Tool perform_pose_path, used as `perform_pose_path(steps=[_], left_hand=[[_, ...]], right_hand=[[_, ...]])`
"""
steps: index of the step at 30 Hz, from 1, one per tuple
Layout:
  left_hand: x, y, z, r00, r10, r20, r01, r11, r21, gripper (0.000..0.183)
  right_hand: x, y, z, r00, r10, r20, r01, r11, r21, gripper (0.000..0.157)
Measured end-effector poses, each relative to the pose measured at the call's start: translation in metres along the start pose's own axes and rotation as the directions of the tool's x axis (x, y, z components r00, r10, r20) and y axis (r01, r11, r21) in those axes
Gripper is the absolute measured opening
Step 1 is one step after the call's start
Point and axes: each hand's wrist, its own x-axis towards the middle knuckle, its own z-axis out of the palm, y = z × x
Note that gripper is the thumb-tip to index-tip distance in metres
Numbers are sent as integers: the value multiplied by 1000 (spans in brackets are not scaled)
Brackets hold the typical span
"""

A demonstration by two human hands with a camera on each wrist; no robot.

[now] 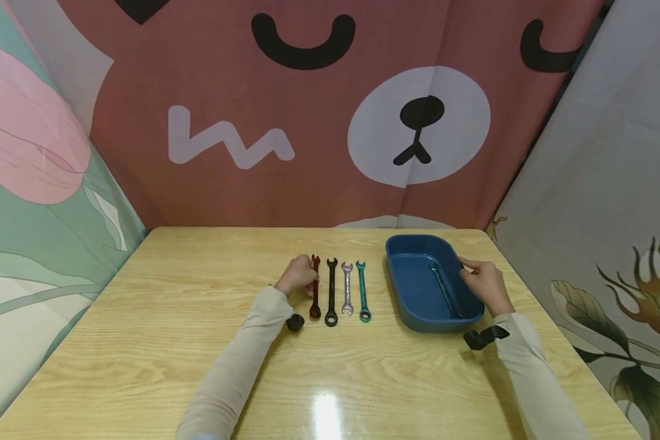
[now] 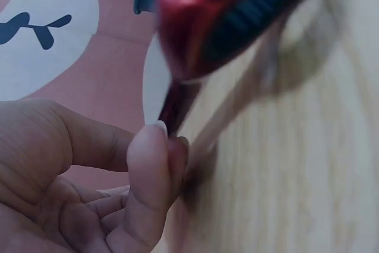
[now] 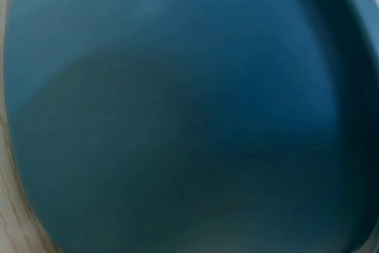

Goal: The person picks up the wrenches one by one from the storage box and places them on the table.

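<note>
My left hand (image 1: 299, 276) pinches a red wrench (image 1: 315, 302) by its shaft, at the left end of a row of wrenches. In the left wrist view its glossy red head (image 2: 195, 22) is large and blurred, above the thumb and fingertips. To its right lie a black wrench (image 1: 332, 293), a silver wrench (image 1: 347, 290) and a teal wrench (image 1: 362, 293), all roughly parallel. My right hand (image 1: 489, 286) grips the right rim of a blue plastic basin (image 1: 426, 324), thumb at the edge. Inside the basin lies another teal wrench (image 1: 443, 288). The right wrist view shows mostly basin wall (image 3: 177, 117).
Everything stands on a light wooden table (image 1: 159, 318). A curtain with a bear face (image 1: 308, 195) hangs behind its far edge, and patterned fabric (image 1: 610, 244) hangs at both sides. Small black devices (image 1: 295, 322) sit at both wrists.
</note>
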Motion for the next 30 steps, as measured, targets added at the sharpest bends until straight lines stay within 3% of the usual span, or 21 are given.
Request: perform_pose_path(steps=[8,21,26,30], left_hand=[[4,-3,1,1000,-13,2,13,1000,-1,44],[-2,-1,0,1000,-3,-10,4,998,57,32],[-4,-1,0,1000,9,-10,-9,998,60,15],[-3,-3,0,1000,6,-3,-5,999,50,12]], right_hand=[[0,-4,-2,1000,2,5,-2,1000,-20,42],[-3,-3,-2,1000,-2,17,2,1000,-3,43],[-3,-4,-1,1000,-1,15,1,1000,-5,43],[-2,-5,-2,1000,9,18,-9,1000,-11,42]])
